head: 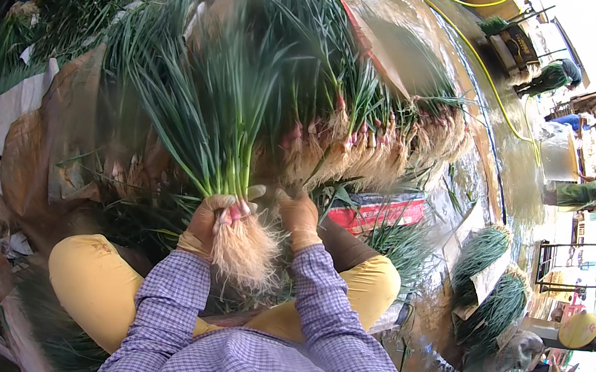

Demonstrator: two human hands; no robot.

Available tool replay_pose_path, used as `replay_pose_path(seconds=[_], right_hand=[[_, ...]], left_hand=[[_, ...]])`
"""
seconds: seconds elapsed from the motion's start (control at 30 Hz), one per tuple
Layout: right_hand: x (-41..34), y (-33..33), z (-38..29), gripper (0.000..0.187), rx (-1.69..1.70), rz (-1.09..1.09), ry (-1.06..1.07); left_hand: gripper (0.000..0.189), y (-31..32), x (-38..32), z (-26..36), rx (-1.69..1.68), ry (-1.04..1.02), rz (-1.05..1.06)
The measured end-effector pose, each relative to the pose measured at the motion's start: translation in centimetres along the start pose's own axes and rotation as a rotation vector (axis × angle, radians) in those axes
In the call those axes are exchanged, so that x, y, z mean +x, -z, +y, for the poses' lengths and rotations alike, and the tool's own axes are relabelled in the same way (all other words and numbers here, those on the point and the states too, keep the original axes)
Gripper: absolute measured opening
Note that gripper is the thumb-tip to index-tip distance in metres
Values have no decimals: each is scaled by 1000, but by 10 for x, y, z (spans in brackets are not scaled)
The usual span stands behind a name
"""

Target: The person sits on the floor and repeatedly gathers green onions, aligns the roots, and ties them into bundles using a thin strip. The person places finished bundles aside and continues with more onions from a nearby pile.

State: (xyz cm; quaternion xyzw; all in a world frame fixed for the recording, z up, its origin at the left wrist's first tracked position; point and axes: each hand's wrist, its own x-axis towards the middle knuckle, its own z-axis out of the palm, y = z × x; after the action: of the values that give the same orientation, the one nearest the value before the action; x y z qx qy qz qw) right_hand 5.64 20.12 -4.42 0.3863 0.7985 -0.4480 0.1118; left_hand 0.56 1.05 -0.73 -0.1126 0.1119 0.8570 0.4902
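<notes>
My left hand, in a thin glove, is shut round the lower stems of a bunch of green garlic. Its pinkish bulbs and pale roots hang below the fist, and its long leaves point away from me. To the right of the bunch is my right hand, also gloved, with its fingers towards the stems; a thin leaf rises at its fingertips, and whether it grips the leaf is unclear. Beyond both hands lies a row of garlic plants with their roots towards me.
Loose leaves lie round my crossed legs. A red printed bag lies to the right, and brown sheeting to the left. Wrapped bundles rest on wet ground at the right. A yellow hose crosses the ground; several people stand near carts beyond.
</notes>
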Motion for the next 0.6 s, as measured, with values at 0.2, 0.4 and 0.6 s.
replay_pose_path(seconds=[0.2,0.4,0.6], right_hand=[[-37,5,-25,30,239,-272,149],[7,26,-32,48,335,-496,-9],[-14,-13,-74,27,-131,56,524]], left_hand=[[40,21,17,0,321,-78,210],[16,25,27,-4,343,-77,290],[22,7,20,-6,407,-144,369]])
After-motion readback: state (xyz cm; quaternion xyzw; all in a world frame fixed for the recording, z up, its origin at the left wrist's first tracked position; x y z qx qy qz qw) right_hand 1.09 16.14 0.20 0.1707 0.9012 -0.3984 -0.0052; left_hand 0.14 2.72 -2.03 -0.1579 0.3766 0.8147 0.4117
